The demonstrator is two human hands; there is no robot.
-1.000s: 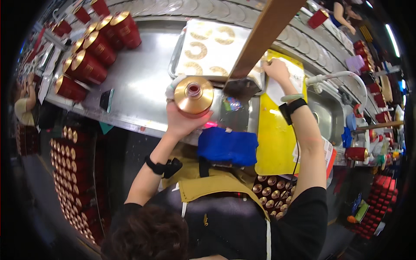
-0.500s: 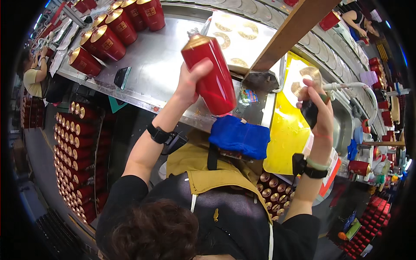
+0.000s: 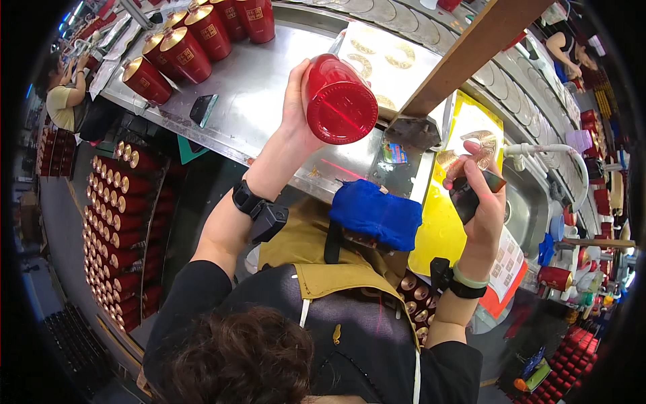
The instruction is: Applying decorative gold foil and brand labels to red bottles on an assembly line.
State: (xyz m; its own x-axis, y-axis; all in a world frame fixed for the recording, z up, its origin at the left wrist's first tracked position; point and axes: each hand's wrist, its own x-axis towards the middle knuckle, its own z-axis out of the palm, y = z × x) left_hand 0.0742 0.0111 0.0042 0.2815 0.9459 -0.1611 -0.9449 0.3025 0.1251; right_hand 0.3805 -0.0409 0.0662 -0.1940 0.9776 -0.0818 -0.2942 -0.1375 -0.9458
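My left hand (image 3: 296,97) is wrapped round a glossy red bottle (image 3: 340,108), which is tilted so that its round base faces me. The bottle's neck points away and is hidden. In my right hand (image 3: 486,205) is a dark, flat scraper-like tool (image 3: 465,200), with the fingers closed round it. A curved gold decal (image 3: 483,144) shows at my right fingertips, over white paper on a yellow board (image 3: 431,236). Whether the fingers pinch the decal or only touch it, I cannot tell. A folded blue cloth (image 3: 377,214) lies at the bench edge between my arms.
Several red bottles with gold tops (image 3: 185,54) stand at the far left of the metal bench (image 3: 242,74). A white sheet with gold decals (image 3: 383,44) lies beyond the held bottle. A wooden post (image 3: 464,60) rises beside it. A sink (image 3: 521,202) is to the right.
The red bottle has tipped, so its base now faces me instead of its side. My right hand has drawn slightly back and left, the dark tool still in it.
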